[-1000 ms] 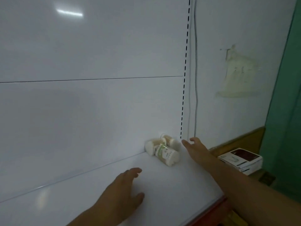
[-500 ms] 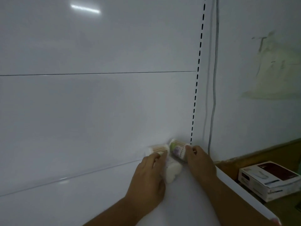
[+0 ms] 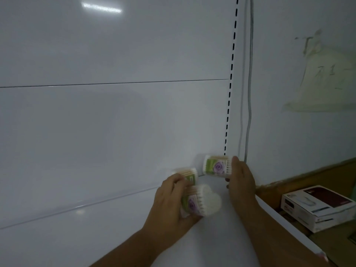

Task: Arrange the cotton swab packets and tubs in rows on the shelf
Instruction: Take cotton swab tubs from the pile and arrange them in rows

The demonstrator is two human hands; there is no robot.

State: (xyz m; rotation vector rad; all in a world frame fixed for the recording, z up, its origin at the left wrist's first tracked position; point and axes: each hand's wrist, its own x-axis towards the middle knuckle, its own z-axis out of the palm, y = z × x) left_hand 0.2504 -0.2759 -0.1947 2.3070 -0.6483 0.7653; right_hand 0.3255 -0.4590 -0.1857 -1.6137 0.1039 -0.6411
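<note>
- Far left: bare white shelf (image 3: 86,239) under a glossy back panel (image 3: 96,132), with a lamp's glare high up.
- Gripping with the left hand (image 3: 169,205) a heart-shaped tub (image 3: 207,201) that lies on its side on the shelf, fingers curled over its green-and-purple label, cotton tips facing right.
- Just behind those fingers, close to the back panel: a second tub (image 3: 189,173), blurred; touched or merely near, cannot tell.
- Further right, at the shelf's back corner: a third tub (image 3: 216,166), on its side, pinched at its right end by the right hand (image 3: 240,182), fingers pressed together above, thumb below.
- Above that corner: a slotted upright (image 3: 230,93) and, just beside it, a grey cable (image 3: 249,93).
- Far right, off the shelf: a yellowed paper (image 3: 323,79) on the wall and a white box (image 3: 317,207) lower down.
</note>
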